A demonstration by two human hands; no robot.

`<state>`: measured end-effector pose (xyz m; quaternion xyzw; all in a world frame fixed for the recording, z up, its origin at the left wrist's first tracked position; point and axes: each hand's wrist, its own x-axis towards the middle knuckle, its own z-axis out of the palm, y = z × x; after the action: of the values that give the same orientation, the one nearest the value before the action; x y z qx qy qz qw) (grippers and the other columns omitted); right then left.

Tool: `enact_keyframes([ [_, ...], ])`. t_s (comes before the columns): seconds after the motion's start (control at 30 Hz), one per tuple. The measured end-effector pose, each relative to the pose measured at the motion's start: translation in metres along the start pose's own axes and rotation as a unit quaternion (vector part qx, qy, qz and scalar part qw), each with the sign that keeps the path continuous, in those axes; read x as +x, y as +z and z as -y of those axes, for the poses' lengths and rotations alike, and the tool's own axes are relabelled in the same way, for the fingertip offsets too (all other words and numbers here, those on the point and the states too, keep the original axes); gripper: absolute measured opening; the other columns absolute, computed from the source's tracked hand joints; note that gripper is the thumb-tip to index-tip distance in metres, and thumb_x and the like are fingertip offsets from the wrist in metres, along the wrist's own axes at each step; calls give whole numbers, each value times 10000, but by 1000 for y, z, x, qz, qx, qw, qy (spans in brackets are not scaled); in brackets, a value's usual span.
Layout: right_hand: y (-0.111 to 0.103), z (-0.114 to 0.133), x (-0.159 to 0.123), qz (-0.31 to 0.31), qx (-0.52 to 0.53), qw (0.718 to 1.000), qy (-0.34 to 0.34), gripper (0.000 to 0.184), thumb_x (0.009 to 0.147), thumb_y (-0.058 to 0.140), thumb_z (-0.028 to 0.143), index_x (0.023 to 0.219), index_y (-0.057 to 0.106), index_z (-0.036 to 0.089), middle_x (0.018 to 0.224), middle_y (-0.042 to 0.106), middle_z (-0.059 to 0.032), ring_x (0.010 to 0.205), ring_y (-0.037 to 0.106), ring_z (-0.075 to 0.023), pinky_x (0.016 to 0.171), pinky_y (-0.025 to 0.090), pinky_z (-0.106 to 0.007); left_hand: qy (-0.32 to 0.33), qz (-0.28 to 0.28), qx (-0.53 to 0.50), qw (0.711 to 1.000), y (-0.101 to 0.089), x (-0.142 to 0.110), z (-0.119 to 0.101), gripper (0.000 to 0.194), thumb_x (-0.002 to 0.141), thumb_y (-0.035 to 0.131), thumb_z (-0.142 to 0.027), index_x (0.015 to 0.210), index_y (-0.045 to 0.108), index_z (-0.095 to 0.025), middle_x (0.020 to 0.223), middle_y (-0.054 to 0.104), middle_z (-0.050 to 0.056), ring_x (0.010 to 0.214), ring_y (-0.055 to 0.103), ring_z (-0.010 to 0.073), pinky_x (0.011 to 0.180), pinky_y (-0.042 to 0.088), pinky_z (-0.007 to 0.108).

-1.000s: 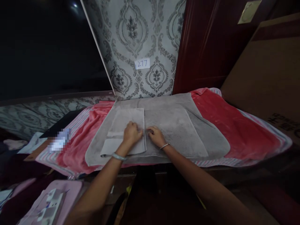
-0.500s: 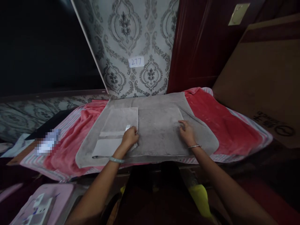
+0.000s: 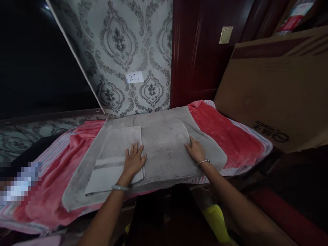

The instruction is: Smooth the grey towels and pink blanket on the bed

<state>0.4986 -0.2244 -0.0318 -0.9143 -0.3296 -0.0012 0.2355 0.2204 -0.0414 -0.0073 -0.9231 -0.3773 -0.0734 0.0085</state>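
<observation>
A pale grey towel [image 3: 164,153] lies on a larger grey cloth with rounded corners [image 3: 77,184]. The towel's left part is folded over into a flat layered panel [image 3: 115,143] with a band across it. My left hand [image 3: 133,160] rests palm down on that panel near its right edge, fingers spread, gripping nothing. At the towel's right edge, my right hand [image 3: 196,150] has its fingers bent around the fabric, the thumb on the left side. The fingertips' exact hold is partly hidden.
Under the grey cloth is a red and pink blanket [image 3: 235,143] with a striped border. A cardboard box [image 3: 271,89] stands at the right. A large dark screen [image 3: 38,61] is at the left, before a patterned wall [image 3: 151,41]. A pixelated patch covers something at far left.
My left hand has gone from pinching the folded panel's right edge to lying spread on it. My right hand stays at the towel's right edge. The view has turned right.
</observation>
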Motion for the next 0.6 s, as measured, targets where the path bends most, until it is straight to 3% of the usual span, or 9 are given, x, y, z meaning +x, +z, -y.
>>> enact_keyframes([
  [0.1,-8,-1,9,22,50,998,3,632,929,582,320,1519,463,130,1328,653,-181,1211,617,-312,1011,469,-386,1,-2,4,1000,3,-2,0,610,989,430,-378,1565,425,-176,1665,298,163,1558,237,354,1240,214,613],
  [0.23,-25,-3,24,67,187,979,55,672,843,639,243,1487,507,104,1363,639,-183,1252,608,-303,1042,474,-377,0,-5,-4,1000,-1,-3,1,597,992,433,-382,1556,444,-185,1666,301,154,1556,244,352,1246,210,604],
  [0.37,-37,-8,24,115,251,959,68,546,819,656,272,1351,643,149,1364,653,-135,1215,640,-267,1021,516,-358,5,-10,-15,1000,0,-4,1,590,991,439,-379,1546,458,-178,1662,309,158,1553,250,359,1242,212,613],
  [0.43,-42,-13,17,161,331,926,82,470,786,683,297,1241,710,183,1271,708,-112,1140,675,-275,994,543,-383,15,-12,-25,999,1,-5,2,596,985,452,-373,1551,447,-183,1659,322,146,1553,249,356,1242,203,625],
  [0.53,-53,-16,8,244,467,843,111,412,727,698,339,1117,752,221,1106,764,-80,1055,701,-288,959,568,-407,74,-8,-58,996,5,-7,6,606,975,475,-355,1563,420,-221,1650,359,94,1560,245,309,1260,185,602],
  [0.6,-65,-4,8,267,505,815,96,409,713,682,369,1099,750,253,1050,773,-41,1036,703,-277,946,570,-388,106,-4,-93,990,8,-7,9,605,964,488,-339,1555,427,-228,1635,391,76,1561,250,282,1269,181,581],
])
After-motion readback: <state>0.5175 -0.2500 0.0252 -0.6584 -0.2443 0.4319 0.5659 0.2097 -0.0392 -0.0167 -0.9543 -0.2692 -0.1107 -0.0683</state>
